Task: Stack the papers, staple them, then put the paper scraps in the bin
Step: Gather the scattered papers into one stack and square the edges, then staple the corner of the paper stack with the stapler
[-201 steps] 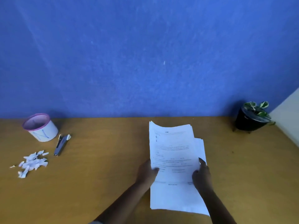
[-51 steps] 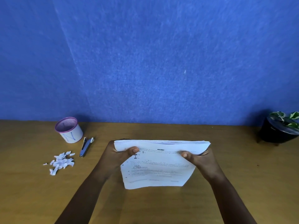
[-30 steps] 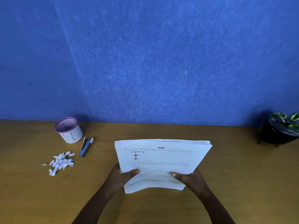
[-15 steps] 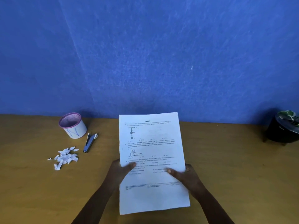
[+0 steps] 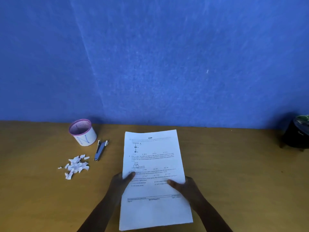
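A squared stack of printed white papers lies lengthwise on the wooden desk in front of me. My left hand grips its left edge with the thumb on top. My right hand grips the right edge the same way. To the left lies a grey stapler. A heap of small white paper scraps sits beside the stapler. Behind them stands the bin, a white cup with a pink rim and a blue letter N.
A blue wall runs along the back of the desk. A black pot with a green plant stands at the far right edge.
The stack, held upright on its edge a second ago, has been lowered flat onto the desk. Both hands kept their hold on its sides.
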Demonstrator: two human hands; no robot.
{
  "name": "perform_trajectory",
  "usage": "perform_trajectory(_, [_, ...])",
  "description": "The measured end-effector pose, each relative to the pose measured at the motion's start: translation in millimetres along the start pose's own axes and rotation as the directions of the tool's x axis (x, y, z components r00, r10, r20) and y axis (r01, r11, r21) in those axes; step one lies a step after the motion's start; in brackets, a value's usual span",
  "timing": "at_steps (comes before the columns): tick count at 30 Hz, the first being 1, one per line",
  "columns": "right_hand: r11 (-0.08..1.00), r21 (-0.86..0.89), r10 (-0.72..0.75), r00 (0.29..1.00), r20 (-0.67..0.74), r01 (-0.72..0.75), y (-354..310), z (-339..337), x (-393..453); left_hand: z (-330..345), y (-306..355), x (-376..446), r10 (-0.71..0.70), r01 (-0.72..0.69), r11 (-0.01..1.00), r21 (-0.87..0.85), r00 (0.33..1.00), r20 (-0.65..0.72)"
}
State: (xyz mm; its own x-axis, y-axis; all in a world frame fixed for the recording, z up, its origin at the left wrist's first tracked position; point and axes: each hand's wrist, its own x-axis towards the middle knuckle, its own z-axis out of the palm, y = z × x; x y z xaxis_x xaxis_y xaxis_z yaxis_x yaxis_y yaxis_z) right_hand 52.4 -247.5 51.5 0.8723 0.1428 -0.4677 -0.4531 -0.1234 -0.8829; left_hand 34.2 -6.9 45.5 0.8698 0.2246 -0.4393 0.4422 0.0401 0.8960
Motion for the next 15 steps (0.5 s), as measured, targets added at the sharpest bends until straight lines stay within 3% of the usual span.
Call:
perform_trajectory(11, [0.985, -0.131, 0.084, 0.974, -0.21, -0.113, 27, 15, 0, -11, -30, 12, -0.19, 0.191, 0.982, 0.001, 0.978, 0.09])
perform_trajectory(15, [0.98, -0.151, 0.094, 0.972, -0.214, -0.128, 28, 19, 2, -11, -32, 15, -0.204, 0.204, 0.979, 0.003, 0.975, 0.087])
